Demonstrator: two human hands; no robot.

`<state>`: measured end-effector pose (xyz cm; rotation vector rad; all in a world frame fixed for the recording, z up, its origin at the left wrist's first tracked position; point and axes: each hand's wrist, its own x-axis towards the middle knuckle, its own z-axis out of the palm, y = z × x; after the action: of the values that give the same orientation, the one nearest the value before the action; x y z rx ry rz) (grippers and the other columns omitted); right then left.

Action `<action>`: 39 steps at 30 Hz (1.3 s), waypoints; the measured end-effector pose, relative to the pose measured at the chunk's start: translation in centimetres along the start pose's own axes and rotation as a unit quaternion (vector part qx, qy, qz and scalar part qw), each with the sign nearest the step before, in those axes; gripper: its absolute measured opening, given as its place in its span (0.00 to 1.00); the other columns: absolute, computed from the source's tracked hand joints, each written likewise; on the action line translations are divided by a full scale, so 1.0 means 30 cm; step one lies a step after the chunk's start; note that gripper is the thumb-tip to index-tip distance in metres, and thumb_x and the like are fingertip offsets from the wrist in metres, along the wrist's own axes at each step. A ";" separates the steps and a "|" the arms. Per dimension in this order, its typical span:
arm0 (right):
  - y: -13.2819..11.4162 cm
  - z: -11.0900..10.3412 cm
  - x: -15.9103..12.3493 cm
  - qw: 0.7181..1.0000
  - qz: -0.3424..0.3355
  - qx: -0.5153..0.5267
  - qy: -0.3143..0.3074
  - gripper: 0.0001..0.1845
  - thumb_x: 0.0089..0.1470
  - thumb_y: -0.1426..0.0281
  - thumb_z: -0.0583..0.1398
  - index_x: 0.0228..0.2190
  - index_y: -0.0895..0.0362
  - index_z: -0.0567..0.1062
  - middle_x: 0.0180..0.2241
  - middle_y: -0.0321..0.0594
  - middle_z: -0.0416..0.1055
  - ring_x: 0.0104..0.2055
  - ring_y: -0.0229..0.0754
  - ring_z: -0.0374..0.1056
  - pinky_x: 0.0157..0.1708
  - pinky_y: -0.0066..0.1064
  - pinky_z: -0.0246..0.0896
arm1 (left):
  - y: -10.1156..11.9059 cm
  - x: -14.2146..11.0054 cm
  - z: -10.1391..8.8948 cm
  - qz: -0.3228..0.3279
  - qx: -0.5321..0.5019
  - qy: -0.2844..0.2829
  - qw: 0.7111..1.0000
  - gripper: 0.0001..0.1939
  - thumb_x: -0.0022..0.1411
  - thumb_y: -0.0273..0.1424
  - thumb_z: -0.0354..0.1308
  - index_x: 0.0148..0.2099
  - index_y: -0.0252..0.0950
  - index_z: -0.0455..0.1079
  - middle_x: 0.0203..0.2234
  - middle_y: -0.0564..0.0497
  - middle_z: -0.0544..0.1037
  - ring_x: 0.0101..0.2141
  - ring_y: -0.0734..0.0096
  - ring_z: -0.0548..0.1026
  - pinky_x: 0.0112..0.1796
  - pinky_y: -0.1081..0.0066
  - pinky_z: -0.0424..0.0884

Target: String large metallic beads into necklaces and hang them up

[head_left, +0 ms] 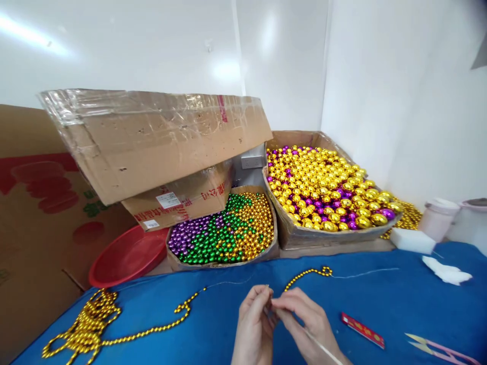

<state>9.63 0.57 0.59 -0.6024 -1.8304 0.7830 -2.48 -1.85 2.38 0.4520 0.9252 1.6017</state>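
My left hand (254, 324) and my right hand (307, 322) meet over the blue cloth (213, 324), fingertips pinched close together. Whatever sits between the fingers is too small and covered to make out. Just behind my right hand, a short gold bead strand (304, 275) curves out, with thin clear string (365, 274) trailing to the right. Left of my hands lies a long gold bead garland (144, 333), piled in loops at its far left end. From its tip a fine thread runs toward my left hand. A white strip (323, 349) crosses my right wrist.
Yellow-handled scissors-like snips (437, 349) and a red packet (362, 330) lie at right. Behind stand a carton of purple, green and gold beads (224, 233), a carton of larger gold beads (323, 182), a red basin (129, 253), a leaning cardboard box (163, 142) and white tissue (447, 271).
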 end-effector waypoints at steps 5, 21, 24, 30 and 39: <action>0.032 -0.133 0.116 0.994 0.091 0.004 0.054 0.10 0.61 0.65 0.52 0.35 0.55 0.70 0.26 0.35 0.69 0.28 0.36 0.67 0.28 0.26 0.63 | 0.044 0.113 -0.039 0.181 0.202 0.062 0.960 0.14 0.52 0.41 0.62 0.28 0.36 0.66 0.21 0.56 0.67 0.26 0.72 0.65 0.29 0.74 0.63; -0.162 -0.760 0.708 0.983 0.088 -0.032 0.161 0.12 0.59 0.58 0.53 0.33 0.54 0.62 0.29 0.35 0.75 0.18 0.28 0.67 0.18 0.19 0.58 | -0.106 0.308 0.207 0.222 0.413 -0.069 0.881 0.15 0.61 0.41 0.49 0.28 0.37 0.62 0.20 0.56 0.64 0.24 0.71 0.64 0.25 0.74 0.59; -0.218 -0.776 0.711 0.983 0.102 -0.013 0.154 0.10 0.60 0.59 0.52 0.33 0.53 0.61 0.29 0.35 0.75 0.17 0.29 0.67 0.16 0.19 0.57 | -0.160 0.313 0.204 0.228 0.475 -0.091 0.845 0.14 0.62 0.38 0.47 0.27 0.37 0.62 0.20 0.55 0.64 0.24 0.70 0.65 0.26 0.73 0.59; -0.167 -0.609 0.571 0.986 0.156 0.043 0.050 0.13 0.59 0.55 0.52 0.33 0.52 0.60 0.19 0.27 0.67 0.15 0.31 0.62 0.15 0.21 0.53 | -0.228 0.259 0.041 0.238 0.622 -0.109 0.738 0.09 0.57 0.27 0.50 0.27 0.36 0.68 0.25 0.48 0.72 0.29 0.64 0.69 0.31 0.69 0.60; -0.053 -0.394 0.367 0.979 0.195 0.004 -0.056 0.17 0.61 0.56 0.47 0.42 0.53 0.67 0.23 0.29 0.58 0.25 0.34 0.57 0.24 0.23 0.54 | 0.181 0.226 -0.041 0.276 0.709 -0.078 0.644 0.13 0.64 0.32 0.46 0.33 0.39 0.71 0.29 0.51 0.77 0.32 0.69 0.73 0.33 0.74 0.64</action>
<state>16.56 10.15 11.72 -0.9451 -1.8330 1.1021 -8.56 4.11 4.48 2.0908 1.9247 0.9143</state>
